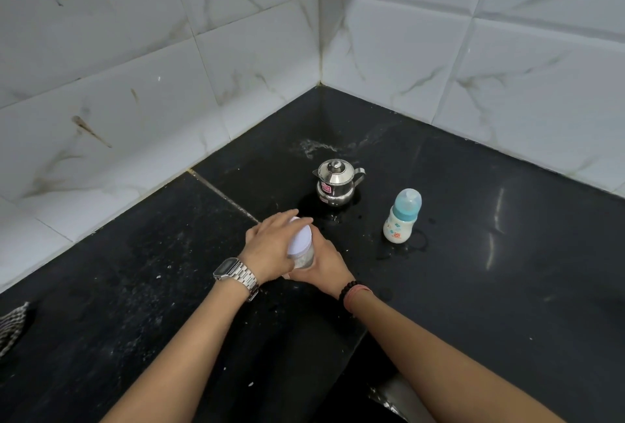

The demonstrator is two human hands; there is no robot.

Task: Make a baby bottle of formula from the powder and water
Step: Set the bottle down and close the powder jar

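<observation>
The small clear jar with a flat white screw lid (pixel 301 242) stands upright on the black polished stone counter (pixel 473 287), near its front and just left of centre, and pale powder shows through its lower wall. The left hand (pixel 270 246) lies over the lid from the left, fingers curled round its rim, so it grips the lid. The right hand (pixel 324 265) wraps the jar's body from the right and below, holding it steady. Both hands touch the jar, and its long axis runs straight up between them; judging by this hold, the lid is about to be twisted off about that axis, with the lower hand bracing.

Beyond the jar, toward the tiled corner, sits a small lidded stainless-steel pot with a knob and side handle (pixel 336 182), presumably the water. To its right, well apart from the hands, stands the white baby bottle with a blue teat under a clear cap (pixel 402 216), capped and upright. It lies forward and right of the jar, so the right hand is the nearer one to reach it. Wet patches glisten on the counter around the pot and bottle.
</observation>
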